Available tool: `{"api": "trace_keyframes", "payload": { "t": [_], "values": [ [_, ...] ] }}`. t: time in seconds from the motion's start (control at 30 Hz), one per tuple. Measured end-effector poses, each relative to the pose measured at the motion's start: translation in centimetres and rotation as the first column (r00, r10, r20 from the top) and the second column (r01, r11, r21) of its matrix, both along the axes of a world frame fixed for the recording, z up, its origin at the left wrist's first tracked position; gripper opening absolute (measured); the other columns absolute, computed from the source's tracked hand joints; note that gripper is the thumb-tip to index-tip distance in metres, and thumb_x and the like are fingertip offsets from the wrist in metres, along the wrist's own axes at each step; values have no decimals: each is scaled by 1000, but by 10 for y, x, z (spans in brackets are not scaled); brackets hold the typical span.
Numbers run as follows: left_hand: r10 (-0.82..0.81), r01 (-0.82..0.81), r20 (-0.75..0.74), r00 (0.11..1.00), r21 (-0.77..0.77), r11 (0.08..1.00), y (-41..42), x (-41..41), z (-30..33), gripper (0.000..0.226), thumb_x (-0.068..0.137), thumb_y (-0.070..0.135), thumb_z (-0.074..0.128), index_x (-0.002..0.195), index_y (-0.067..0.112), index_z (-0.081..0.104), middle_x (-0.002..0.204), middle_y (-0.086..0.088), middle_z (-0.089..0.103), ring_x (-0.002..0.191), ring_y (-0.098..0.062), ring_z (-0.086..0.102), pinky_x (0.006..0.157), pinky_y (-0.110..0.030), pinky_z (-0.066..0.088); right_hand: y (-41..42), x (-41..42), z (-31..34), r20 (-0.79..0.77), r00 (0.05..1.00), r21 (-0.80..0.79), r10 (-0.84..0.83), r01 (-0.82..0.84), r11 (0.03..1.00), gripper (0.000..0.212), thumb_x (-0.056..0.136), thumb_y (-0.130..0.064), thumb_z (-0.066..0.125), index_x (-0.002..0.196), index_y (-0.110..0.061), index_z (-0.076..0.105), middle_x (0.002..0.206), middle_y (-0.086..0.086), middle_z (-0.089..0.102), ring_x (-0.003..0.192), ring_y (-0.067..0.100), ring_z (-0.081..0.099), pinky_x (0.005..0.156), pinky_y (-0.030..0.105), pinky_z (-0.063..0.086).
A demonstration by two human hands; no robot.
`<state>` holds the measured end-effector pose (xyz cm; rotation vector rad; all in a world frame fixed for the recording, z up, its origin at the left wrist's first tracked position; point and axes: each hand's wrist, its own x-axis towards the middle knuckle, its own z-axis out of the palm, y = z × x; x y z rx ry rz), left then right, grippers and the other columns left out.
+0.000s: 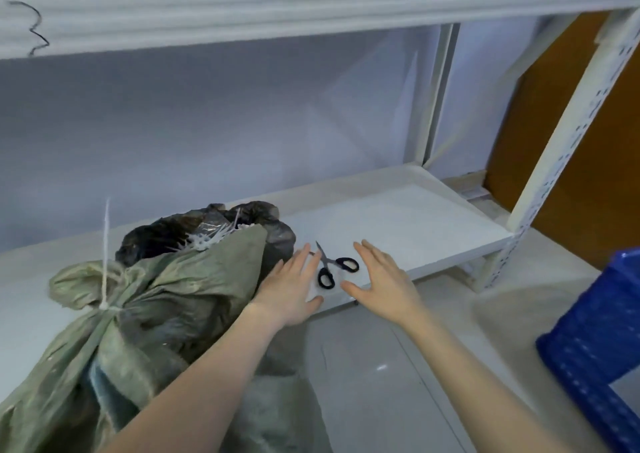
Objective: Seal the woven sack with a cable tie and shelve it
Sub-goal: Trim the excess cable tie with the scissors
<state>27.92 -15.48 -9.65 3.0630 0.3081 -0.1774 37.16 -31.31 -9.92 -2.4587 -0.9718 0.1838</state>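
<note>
Sack (114, 317) lies on the low shelf (398, 217), neck cinched by a white cable tie (105, 265), tail sticking up | left hand (292, 291) spread flat, holding nothing, beside the sack | right hand (379, 284) spread too, empty | scissors (334, 265) on the shelf between both hands | black bag (194, 231) behind the sack

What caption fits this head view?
Both open hands, left and right, flank scissors on shelf beside tied sack.

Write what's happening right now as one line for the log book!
sack: tied with cable tie, on shelf | scissors: on shelf between hands | left hand: open, empty | right hand: open, empty
</note>
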Motion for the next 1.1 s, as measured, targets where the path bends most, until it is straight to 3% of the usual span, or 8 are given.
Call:
{"api": "trace_keyframes", "payload": {
  "t": [0.3, 0.43, 0.6, 0.73, 0.93, 1.1],
  "values": [
    [38, -41, -36, 999, -98, 994, 23, 30, -63, 78, 93, 46, 40, 150, 18, -6, 160, -6, -11, 148, -21, -1, 118, -38, 3, 42, 31, -65, 17, 998, -67, -61, 62, 996, 66, 87, -46, 53, 142, -16, 31, 152, -2, 32, 137, 20, 28, 103, 43, 35],
    [47, -45, 17, 999, -115, 992, 28, 35, -76, 78, 93, 49, 40, 150, 19, -5, 160, -7, -9, 148, -21, 0, 117, -35, 3, 57, 36, -79, 100, 992, -87, -81, 90, 992, 51, 87, -42, 52, 130, -15, 47, 133, 2, 50, 125, 24, 38, 94, 43, 37],
    [58, -51, 51, 997, -139, 989, 32, 38, -83, 80, 92, 51, 40, 149, 20, -5, 160, -5, -10, 148, -19, -2, 118, -35, 3, 73, 40, -83, 179, 968, -134, -178, 204, 970, 42, 87, -43, 52, 114, -12, 60, 115, 7, 57, 114, 27, 42, 88, 40, 34],
    [62, -50, 74, 995, -153, 987, 33, 38, -82, 81, 91, 52, 42, 149, 21, -5, 160, -5, -10, 148, -19, -2, 118, -34, 3, 81, 36, -74, 102, 960, -141, -259, 272, 952, 28, 87, -31, 53, 98, -7, 63, 107, 12, 60, 107, 31, 48, 85, 39, 37],
    [68, -53, 84, 994, -163, 985, 29, 29, -70, 84, 90, 51, 44, 149, 20, -7, 160, -5, -12, 147, -18, -4, 118, -32, -1, 81, 31, -68, 29, 963, -196, -269, 269, 943, 18, 89, -19, 54, 98, -5, 62, 107, 17, 60, 100, 34, 58, 74, 33, 42],
    [67, -49, 111, 992, -153, 987, 19, 19, -45, 86, 88, 50, 47, 149, 20, -6, 160, -4, -11, 147, -19, 1, 119, -35, 4, 68, 26, -55, -20, 945, -84, -327, 324, 942, 16, 86, -15, 53, 94, -3, 62, 100, 19, 66, 95, 38, 61, 71, 34, 46]
  ]
}}
